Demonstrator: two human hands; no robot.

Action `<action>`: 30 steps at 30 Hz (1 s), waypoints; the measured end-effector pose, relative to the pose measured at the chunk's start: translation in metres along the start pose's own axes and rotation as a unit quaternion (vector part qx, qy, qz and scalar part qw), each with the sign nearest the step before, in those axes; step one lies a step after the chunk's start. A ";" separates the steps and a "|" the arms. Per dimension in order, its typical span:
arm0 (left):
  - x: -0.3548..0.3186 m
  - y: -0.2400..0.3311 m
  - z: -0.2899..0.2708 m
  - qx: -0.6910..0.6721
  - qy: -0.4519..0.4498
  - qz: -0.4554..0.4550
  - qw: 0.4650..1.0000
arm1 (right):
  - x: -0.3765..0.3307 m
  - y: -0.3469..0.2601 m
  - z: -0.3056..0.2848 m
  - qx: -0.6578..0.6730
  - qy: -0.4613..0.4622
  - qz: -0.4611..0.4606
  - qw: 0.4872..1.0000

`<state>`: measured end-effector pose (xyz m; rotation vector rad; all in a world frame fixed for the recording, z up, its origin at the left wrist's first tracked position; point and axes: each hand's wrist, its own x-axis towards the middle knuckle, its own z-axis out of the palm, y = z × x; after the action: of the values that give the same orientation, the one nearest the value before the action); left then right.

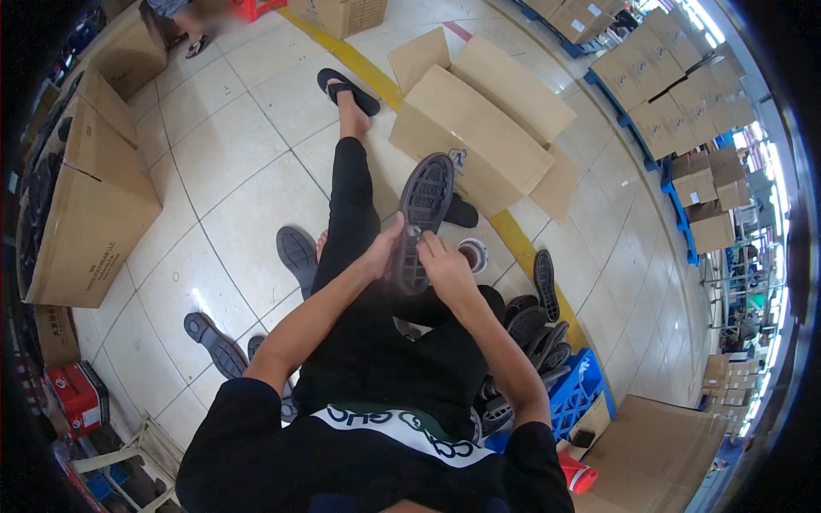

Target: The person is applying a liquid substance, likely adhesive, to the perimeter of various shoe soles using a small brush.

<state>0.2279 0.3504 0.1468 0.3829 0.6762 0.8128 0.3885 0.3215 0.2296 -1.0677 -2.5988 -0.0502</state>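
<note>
A dark shoe sole (428, 190) is held up over my lap, its ribbed, hollowed side facing me. My left hand (381, 253) grips its left edge, thumb along the side. Over the middle of the sole, my right hand (447, 270) has its fingers pinched together at the hollows. A small pale spot shows by those fingertips; what they hold, if anything, is too small to make out. Just right of that hand is a round white container (473, 254) with something brown inside. Behind the sole, a dark sandal-like shape (462, 211) is partly hidden.
Several soles (534, 329) are heaped by a blue plastic crate (580, 389) at my right. Loose soles (214, 344) lie on the tiles at left. An opened carton (466, 128) stands ahead, a large filled carton (103, 205) at left. Stacked boxes (676, 77) line the far right.
</note>
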 end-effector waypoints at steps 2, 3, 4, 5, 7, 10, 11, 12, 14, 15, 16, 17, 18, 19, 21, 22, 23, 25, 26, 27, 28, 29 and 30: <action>-0.003 0.002 -0.001 -0.020 -0.076 0.047 0.996 | -0.010 -0.012 -0.003 -0.008 -0.014 -0.008 1.000; 0.002 0.001 -0.007 -0.034 -0.127 0.088 0.987 | -0.017 -0.021 -0.006 0.000 -0.043 -0.008 0.999; 0.002 0.003 -0.005 -0.036 -0.126 0.086 0.988 | -0.025 -0.027 -0.009 0.008 -0.073 -0.006 0.997; 0.000 0.005 -0.002 -0.065 -0.119 0.078 0.988 | -0.032 -0.032 -0.011 0.019 -0.108 -0.010 0.994; -0.001 0.006 0.000 -0.094 -0.110 0.070 0.987 | -0.044 -0.038 -0.015 0.024 -0.134 -0.027 0.990; 0.000 0.005 0.001 -0.071 -0.098 0.076 0.990 | -0.048 -0.035 -0.022 0.044 -0.152 -0.043 0.987; 0.000 0.005 0.000 -0.071 -0.098 0.074 0.990 | -0.044 -0.031 -0.024 0.070 -0.161 0.011 0.984; 0.000 0.004 0.000 -0.068 -0.103 0.072 0.990 | -0.040 -0.026 -0.025 0.096 -0.169 0.065 0.979; 0.002 0.002 0.001 -0.064 -0.112 0.065 0.990 | -0.027 0.000 -0.010 0.057 -0.063 0.032 0.996; 0.003 0.001 0.002 -0.045 -0.075 0.053 0.995 | -0.017 0.008 -0.007 0.044 -0.008 0.032 0.999; 0.004 0.000 0.001 -0.027 -0.036 0.041 0.998 | -0.008 0.013 -0.005 0.044 -0.009 0.035 0.998; 0.000 0.002 0.003 -0.030 -0.040 0.031 0.998 | 0.002 0.017 -0.002 0.043 -0.018 0.058 0.997; 0.002 -0.002 0.002 -0.030 -0.039 0.029 0.998 | 0.004 0.018 -0.001 0.042 -0.028 0.082 0.995; 0.003 -0.002 -0.001 -0.032 -0.032 0.022 0.999 | 0.004 0.017 0.003 0.015 -0.063 0.061 0.996; 0.003 -0.002 -0.010 -0.035 -0.024 0.013 0.999 | -0.012 0.005 0.013 0.020 -0.062 0.051 0.997; 0.002 0.001 -0.009 -0.038 -0.062 0.036 0.997 | -0.024 -0.003 0.015 0.022 -0.064 0.039 0.997; -0.001 0.003 -0.008 -0.042 -0.098 0.060 0.993 | -0.035 -0.012 0.012 0.023 -0.067 0.038 0.997; -0.004 0.010 -0.003 -0.060 -0.097 0.066 0.991 | -0.057 -0.031 0.001 0.059 -0.129 0.038 0.989; -0.004 0.013 0.000 -0.074 -0.097 0.071 0.990 | -0.063 -0.034 -0.003 0.076 -0.157 0.041 0.984; -0.003 0.013 0.002 -0.064 -0.098 0.073 0.990 | -0.069 -0.031 -0.002 0.075 -0.157 0.050 0.983; -0.002 0.014 0.005 -0.059 -0.108 0.062 0.990 | -0.078 -0.025 -0.002 0.098 -0.104 0.044 0.989; 0.000 0.012 0.007 -0.061 -0.099 0.050 0.992 | -0.083 -0.023 -0.006 0.118 -0.049 0.042 0.991; 0.003 0.010 0.009 -0.061 -0.092 0.034 0.993 | -0.090 -0.021 -0.013 0.109 -0.042 0.064 0.991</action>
<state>0.2304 0.3584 0.1579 0.3669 0.4410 0.8679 0.4378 0.2436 0.2158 -1.1751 -2.5285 0.3074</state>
